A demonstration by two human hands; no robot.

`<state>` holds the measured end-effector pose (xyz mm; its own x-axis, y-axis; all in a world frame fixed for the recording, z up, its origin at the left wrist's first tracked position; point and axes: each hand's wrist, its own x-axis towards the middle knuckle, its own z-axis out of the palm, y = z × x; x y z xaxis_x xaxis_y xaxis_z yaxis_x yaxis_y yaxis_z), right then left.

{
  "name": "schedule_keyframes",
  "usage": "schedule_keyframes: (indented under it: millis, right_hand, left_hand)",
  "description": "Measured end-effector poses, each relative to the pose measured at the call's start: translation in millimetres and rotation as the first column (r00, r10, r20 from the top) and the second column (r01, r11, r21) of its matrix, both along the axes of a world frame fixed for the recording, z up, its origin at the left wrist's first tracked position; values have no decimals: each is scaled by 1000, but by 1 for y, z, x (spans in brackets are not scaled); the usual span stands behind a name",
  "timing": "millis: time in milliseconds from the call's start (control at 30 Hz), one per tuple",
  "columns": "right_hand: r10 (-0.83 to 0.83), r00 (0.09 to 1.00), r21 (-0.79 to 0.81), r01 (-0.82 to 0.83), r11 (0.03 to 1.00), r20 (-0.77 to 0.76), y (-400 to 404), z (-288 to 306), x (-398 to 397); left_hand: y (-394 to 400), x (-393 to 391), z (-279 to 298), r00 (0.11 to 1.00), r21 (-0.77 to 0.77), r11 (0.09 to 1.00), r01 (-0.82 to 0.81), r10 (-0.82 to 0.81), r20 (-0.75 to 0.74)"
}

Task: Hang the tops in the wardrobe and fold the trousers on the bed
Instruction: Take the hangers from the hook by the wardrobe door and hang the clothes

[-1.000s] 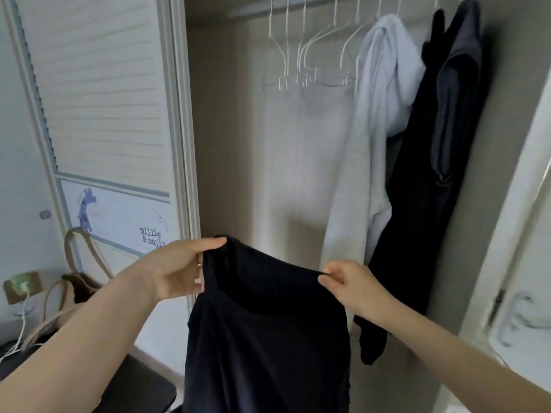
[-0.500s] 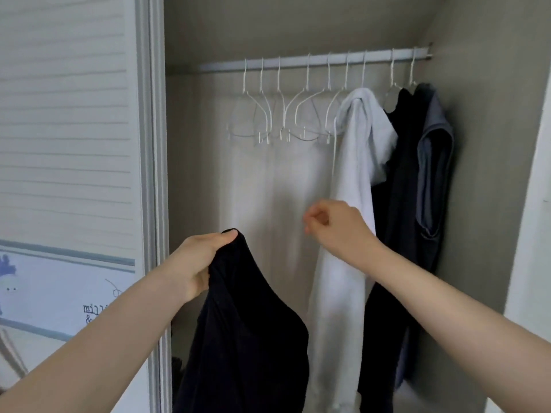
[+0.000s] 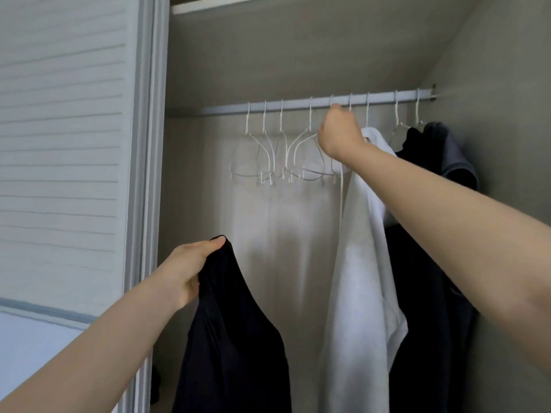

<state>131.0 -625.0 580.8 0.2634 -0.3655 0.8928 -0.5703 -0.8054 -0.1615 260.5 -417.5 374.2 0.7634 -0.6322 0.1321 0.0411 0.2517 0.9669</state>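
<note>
- Standing at the far left, one louvred wardrobe door (image 3: 68,150) fills that side, its horizontal slats running above a pale lower panel.
- Gripping a single dark top (image 3: 235,329), the left hand (image 3: 190,266) has fingers and thumb curled round the cloth's upper edge; the top hangs straight down from that grip, in front of the open wardrobe and low at centre-left.
- One pale rail (image 3: 298,106) spans the wardrobe interior, from its left side to the right wall.
- Nine hanger hooks can be counted over the rail. The four leftmost belong to empty white hangers (image 3: 280,156), bunched close together with their shoulders overlapping.
- The right hand (image 3: 338,134) is raised to the rail, just right of that bunch, with its fingers curled at the fifth hook; whether they actually clamp the wire cannot be told, as the hand hides it.
- One white garment (image 3: 360,278) hangs just right of the right hand and passes behind the forearm, reaching to the bottom of the view.
- Two dark garments hang furthest right, near the wardrobe's side wall: a black one (image 3: 423,293) beside the white garment, and a grey one (image 3: 453,156) touching it from behind.
- Three garments in all hang from the rail; one top is held off it.
</note>
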Motion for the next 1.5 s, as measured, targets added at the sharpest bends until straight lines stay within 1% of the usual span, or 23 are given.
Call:
schedule_keyframes:
  millis: [100,200,300,467,533,633,767,833,967,1067,1133,1233,1300,1400,1467,1500]
  right_hand:
    - [-113,991,82,119,990,-78,-24,16,15]
    - [-152,974,138,176,975,-167,-42,21,25]
    - [-166,971,155,193,969,-175,-58,24,31]
    - [-126,969,210,171,963,-212,-72,23,37]
    - [-70,984,247,110,963,-162,-79,22,42]
    - [34,999,293,-34,956,5,-85,24,45]
    - [97,968,300,-166,939,232,-86,26,41]
    - [133,952,297,-215,930,274,-78,19,39]
    - [215,926,297,-310,903,311,-52,-8,35]
    - [291,894,306,-398,865,342,-30,-34,29]
    - [343,856,291,-466,835,387,-11,-57,18]
    - [466,786,259,-588,766,406,21,-93,-4]
    - [514,752,295,-644,706,413,46,-117,-23]
    - [545,736,372,-675,638,402,79,-150,-57]
    - [553,720,461,-694,554,419,98,-170,-81]
    - [549,713,508,-699,503,436,105,-178,-93]
  left_hand:
    - [-11,10,10,1000,-5,1000,-13,13,15]
    - [-22,17,17,998,5,1000,-19,19,53]
    - [-34,23,21,996,10,1000,-29,28,80]
    - [-50,30,23,993,12,999,-41,39,109]
    - [-54,33,22,992,18,999,-45,43,117]
    - [-58,36,20,991,17,999,-49,46,123]
    - [-61,40,17,988,33,999,-40,35,149]
    - [-61,41,15,987,47,998,-38,31,158]
    - [-60,38,11,984,75,996,-42,28,175]
    - [-56,31,8,970,76,996,-47,28,243]
    - [-50,26,5,956,47,994,-97,80,282]
    - [-41,19,-1,918,-41,974,-224,225,328]
    - [-33,13,-8,901,-51,964,-261,262,347]
    - [-22,9,-21,874,2,955,-295,269,405]
    - [-16,9,-30,808,79,927,-367,275,521]
    - [-15,10,-34,753,120,896,-428,280,595]
